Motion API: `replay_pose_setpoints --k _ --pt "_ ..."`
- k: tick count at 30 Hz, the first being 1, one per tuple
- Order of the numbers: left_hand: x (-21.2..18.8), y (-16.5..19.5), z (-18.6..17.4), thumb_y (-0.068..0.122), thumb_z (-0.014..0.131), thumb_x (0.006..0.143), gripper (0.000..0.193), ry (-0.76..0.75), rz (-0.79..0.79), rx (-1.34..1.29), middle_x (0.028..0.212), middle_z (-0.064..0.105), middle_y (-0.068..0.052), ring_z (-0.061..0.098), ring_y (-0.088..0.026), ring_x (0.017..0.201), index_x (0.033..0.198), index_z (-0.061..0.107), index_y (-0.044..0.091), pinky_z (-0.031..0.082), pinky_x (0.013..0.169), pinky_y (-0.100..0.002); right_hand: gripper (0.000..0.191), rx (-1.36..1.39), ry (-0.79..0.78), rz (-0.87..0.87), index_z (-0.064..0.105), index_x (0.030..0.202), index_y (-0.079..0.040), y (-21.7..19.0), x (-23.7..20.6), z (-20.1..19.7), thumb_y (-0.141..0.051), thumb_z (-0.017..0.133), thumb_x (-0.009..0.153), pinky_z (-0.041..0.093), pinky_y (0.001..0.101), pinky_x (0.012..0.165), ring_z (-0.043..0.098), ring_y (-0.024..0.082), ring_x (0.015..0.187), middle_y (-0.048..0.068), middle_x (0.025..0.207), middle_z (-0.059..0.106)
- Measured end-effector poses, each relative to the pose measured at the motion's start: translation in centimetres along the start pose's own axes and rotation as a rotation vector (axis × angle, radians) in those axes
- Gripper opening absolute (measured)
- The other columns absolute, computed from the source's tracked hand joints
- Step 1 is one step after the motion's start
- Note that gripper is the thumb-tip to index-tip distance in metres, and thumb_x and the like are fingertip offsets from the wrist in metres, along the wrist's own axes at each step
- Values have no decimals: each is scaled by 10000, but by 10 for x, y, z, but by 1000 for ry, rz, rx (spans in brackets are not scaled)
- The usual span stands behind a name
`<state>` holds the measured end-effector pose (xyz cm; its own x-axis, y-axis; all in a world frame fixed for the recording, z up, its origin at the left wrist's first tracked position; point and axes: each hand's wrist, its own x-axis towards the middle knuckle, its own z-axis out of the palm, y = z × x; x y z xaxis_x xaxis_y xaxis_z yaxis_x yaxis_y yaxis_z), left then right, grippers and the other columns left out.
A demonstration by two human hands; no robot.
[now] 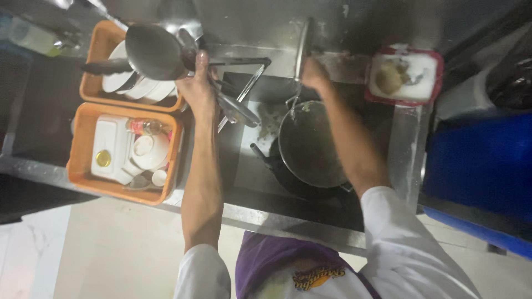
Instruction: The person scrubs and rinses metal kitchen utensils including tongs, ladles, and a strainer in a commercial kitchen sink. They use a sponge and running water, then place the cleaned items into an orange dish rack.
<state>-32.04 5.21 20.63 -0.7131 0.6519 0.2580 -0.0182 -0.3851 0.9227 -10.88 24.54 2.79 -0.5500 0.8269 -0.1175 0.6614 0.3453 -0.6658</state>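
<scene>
At centre frame a stainless steel sink (252, 166) fills the view, its basin dark. To its right, at the frame's edge, we see a large blue bin (482, 160). In the sink's middle lies a round dark pan (310, 147), tilted against a black pot beneath it.

At left, two orange crates sit one above the other in the picture: the lower crate (83, 166) carries a white lidded box, a bowl and small cups; the upper crate (97, 50) carries stacked white plates.

Our left hand (197, 88), upper centre-left, is closed around the handles of several long utensils; a large metal ladle (154, 51) rises from that grip, its bowl hanging over the upper crate.

Our right hand (313, 72), upper centre, is wrapped around the metal faucet (302, 50) just above the pan; how tightly the fingers close we cannot tell.

At upper right, on the sink's ledge, a red-rimmed tray (438, 83) holds a yellowish sponge in white suds.

White sleeves and a purple apron cross the bottom of the frame.
</scene>
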Motion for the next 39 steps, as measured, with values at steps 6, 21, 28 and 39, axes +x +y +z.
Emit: replay_pose_setpoints --k 6,21,28,39 --pt "-5 0 -9 136 741 977 217 -27 -46 4 756 607 -56 562 -117 562 1082 619 -9 436 486 -265 856 -238 -142 148 94 1681 -105 -24 -33 52 -334 578 1013 507 526 939 671 461 1052 268 1249 638" --pt "-58 -48 -3 45 740 940 335 -175 -11 135 1004 632 -37 600 -106 808 1210 548 -2 509 690 -269 294 478 289 -399 642 1218 -35 -68 -95 65 -248 627 1016 583 389 749 738 261 904 174 1056 720" --pt "-60 -62 4 44 765 957 281 -298 -263 14 865 621 -69 579 -146 626 1164 586 -22 470 546 -302 366 -155 92 -403 568 933 -25 -41 -88 25 -350 705 1029 474 453 628 571 290 656 174 744 578" --pt "-57 -56 22 57 787 972 166 -267 -159 -11 809 632 -76 567 -135 600 1017 644 -15 459 546 -294 99 760 -88 -47 645 1051 -25 39 -87 44 -93 667 982 507 300 665 613 135 779 68 912 635"
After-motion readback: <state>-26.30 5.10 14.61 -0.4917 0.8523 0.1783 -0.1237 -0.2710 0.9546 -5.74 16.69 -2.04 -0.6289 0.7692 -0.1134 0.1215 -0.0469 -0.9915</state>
